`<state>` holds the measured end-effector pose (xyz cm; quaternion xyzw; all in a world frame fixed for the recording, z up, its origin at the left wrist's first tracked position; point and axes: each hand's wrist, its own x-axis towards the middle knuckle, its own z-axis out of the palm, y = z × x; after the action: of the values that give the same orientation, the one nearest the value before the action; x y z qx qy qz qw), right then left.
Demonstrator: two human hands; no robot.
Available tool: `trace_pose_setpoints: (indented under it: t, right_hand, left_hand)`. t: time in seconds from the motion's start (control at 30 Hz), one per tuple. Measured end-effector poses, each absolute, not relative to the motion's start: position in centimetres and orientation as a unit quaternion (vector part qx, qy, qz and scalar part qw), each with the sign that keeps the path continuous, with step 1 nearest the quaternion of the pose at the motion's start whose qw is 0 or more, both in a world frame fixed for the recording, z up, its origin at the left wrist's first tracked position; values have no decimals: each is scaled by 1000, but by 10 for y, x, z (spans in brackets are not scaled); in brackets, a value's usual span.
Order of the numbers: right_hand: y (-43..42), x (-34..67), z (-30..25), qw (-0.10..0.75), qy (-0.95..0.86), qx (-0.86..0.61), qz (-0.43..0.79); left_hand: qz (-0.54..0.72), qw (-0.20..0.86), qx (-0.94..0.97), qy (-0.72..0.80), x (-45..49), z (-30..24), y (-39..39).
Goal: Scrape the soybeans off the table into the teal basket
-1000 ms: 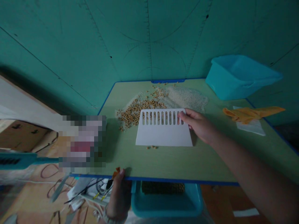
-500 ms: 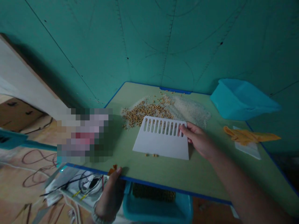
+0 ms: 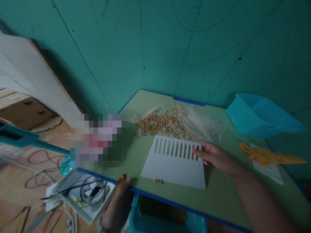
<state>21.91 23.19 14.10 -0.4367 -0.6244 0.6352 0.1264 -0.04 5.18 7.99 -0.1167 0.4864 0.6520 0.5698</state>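
Note:
My right hand [image 3: 213,155] is closed on the right end of a white slotted plastic scraper [image 3: 172,170], a thumb lying over its last slots. The scraper leans low over the table [image 3: 131,155], and a few tan beans [image 3: 158,181] sit at its near edge. Behind it spreads a heap of tan round beans [image 3: 155,123], mixed into a pale grain pile [image 3: 206,123]. At the front table edge, my left hand [image 3: 119,197] grips with its thumb on top; its fingers are hidden below. A small orange-brown piece [image 3: 122,178] shows beside that thumb.
Below the front edge sits a blue tub [image 3: 145,221] with beans and dark green contents. A blue bin [image 3: 262,113] and an orange cloth [image 3: 272,156] lie on the right. At lower left are a white box [image 3: 89,216] of cables and a blue-green handled tool [image 3: 51,145].
My right hand has drawn the scraper nearer the front edge, with the few beans moving along before it. The whole view has shifted slightly. My left hand stays at the edge.

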Motion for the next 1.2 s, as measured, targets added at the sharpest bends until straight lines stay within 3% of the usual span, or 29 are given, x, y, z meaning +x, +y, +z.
trace_pose_setpoints:
  t: [0.27,1.2]
  right_hand:
    - [230,233,144,25,-651,-380,657]
    - [230,241,153,-51,-634,-330,697]
  left_hand:
    - [630,582,-149,492,4,91,55]
    - [616,582,-124,517,5,96,58]
